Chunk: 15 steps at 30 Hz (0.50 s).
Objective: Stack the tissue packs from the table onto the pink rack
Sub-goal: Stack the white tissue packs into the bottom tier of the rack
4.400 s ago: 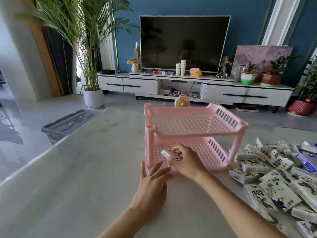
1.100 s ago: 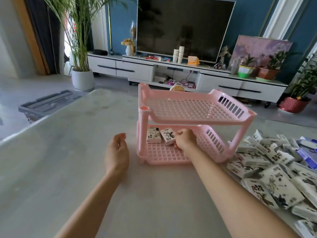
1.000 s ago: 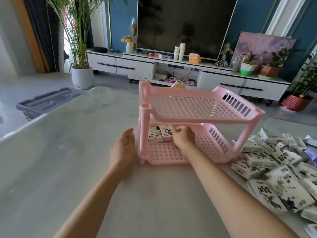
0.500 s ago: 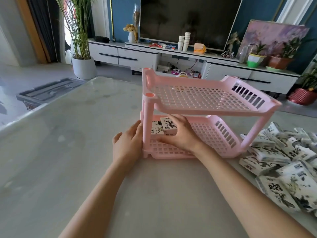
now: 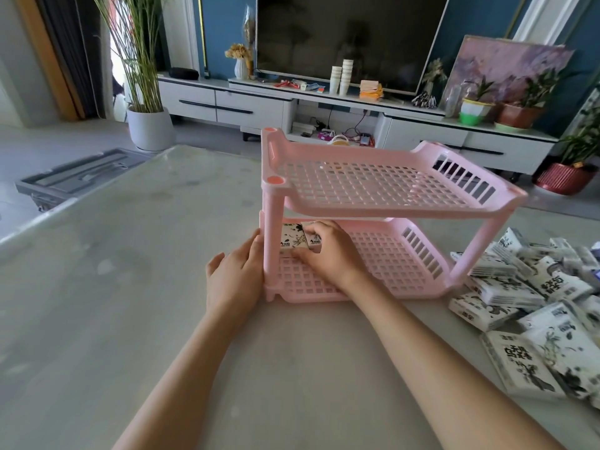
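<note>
The pink rack (image 5: 373,186) stands on the table, its top tier bare. Two white tissue packs with black ink prints (image 5: 292,241) stand side by side at the left end of the lower tier. My right hand (image 5: 328,254) reaches into that tier; its fingers curl over the right pack and its thumb lies in front of the left one. My left hand (image 5: 235,277) has straight fingers and rests against the outside of the rack's front left post. A loose pile of several more tissue packs (image 5: 535,303) lies on the table right of the rack.
The pale marble table (image 5: 130,287) stretches left and toward me. Beyond it are a TV cabinet (image 5: 227,105), a potted palm (image 5: 147,128) and a grey case (image 5: 74,177) on the floor at left. Potted plants (image 5: 565,177) stand at far right.
My left hand has moved right, from the table to the rack's front left post. My right hand has slid left in the lower tier and closed over the two packs. The view has come closer.
</note>
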Tool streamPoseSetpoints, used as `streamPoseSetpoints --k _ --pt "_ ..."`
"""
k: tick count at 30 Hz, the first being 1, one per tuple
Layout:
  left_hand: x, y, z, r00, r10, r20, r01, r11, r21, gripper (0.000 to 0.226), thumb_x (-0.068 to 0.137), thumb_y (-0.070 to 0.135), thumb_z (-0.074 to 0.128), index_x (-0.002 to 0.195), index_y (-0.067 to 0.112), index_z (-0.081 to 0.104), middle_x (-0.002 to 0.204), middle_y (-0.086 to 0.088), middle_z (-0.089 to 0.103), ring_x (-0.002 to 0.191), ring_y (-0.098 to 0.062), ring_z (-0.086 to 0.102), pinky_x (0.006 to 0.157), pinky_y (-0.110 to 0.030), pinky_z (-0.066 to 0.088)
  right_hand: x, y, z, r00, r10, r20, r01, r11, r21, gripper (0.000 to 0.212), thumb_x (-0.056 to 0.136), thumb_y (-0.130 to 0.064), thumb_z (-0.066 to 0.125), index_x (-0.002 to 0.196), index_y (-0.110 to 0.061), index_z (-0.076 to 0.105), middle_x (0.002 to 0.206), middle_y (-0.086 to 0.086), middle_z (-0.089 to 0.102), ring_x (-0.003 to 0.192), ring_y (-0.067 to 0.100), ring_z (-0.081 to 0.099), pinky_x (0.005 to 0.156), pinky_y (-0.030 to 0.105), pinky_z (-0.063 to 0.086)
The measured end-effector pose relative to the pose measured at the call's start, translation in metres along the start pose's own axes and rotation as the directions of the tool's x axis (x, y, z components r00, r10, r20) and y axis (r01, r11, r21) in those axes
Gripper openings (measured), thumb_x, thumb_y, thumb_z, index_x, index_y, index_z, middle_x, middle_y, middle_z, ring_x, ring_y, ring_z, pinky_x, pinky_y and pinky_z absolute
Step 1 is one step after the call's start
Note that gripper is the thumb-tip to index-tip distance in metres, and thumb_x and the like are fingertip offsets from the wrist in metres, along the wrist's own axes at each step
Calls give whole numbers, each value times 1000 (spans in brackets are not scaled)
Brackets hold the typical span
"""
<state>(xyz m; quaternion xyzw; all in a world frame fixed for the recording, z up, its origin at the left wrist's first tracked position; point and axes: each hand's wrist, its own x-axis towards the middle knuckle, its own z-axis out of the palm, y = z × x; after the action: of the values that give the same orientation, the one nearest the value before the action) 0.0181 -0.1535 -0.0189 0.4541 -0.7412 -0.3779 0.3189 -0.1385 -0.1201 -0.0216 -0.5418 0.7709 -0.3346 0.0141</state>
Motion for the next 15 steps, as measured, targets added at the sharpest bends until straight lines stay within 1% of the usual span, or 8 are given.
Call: streamPoseSetpoints --k 3,7,9,11,13,15 --pt "1 0 1 1000 7 -6 -7 1000 16 41 99 32 20 83 30 57 61 9 56 105 -20 42 108 -33 21 -2 -2 -1 1000 9 -7 -9 1000 -26 48 80 -27 70 123 -10 56 126 3 53 117 17 49 96 24 37" --pt "-1 2 0 1000 14 -24 -14 1000 24 44 100 33 20 67 35 49 57 13 54 91 -14 41 107 -33 23 -5 -6 0 999 13 -35 -16 996 -91 48 82 -31 67 124 -12 54 125 2 53 117 17 48 93 25 37" --pt "-1 3 1 999 19 -27 -18 999 32 44 100 32 18 69 36 49 58 12 56 84 -9 42 107 -30 22 -5 -7 2 999 16 -46 -21 994 -107 47 82 -31 66 122 -10 54 124 3 54 117 18 48 92 25 36" --pt "0 2 1 1000 21 -22 -20 998 56 41 100 31 17 81 35 54 61 12 55 83 -8 41 107 -29 20 -6 -8 3 999 18 -46 -24 992 -120 46 83 -32 65 122 -9 54 125 4 53 118 19 47 92 26 36" --pt "1 1 1 1000 -4 0 4 998 61 44 100 31 16 102 31 60 68 9 59 89 -9 37 110 -29 17 -7 -9 4 999 19 -37 -24 990 -136 47 85 -33 63 123 -8 52 126 5 52 120 19 45 93 28 37" --pt "3 1 1 1000 -19 17 18 998 68 48 100 31 15 116 26 60 85 0 67 94 -9 38 112 -31 14 -7 -9 5 999 21 -30 -25 990 -142 47 85 -33 62 122 -8 52 126 5 52 120 20 44 94 29 37"
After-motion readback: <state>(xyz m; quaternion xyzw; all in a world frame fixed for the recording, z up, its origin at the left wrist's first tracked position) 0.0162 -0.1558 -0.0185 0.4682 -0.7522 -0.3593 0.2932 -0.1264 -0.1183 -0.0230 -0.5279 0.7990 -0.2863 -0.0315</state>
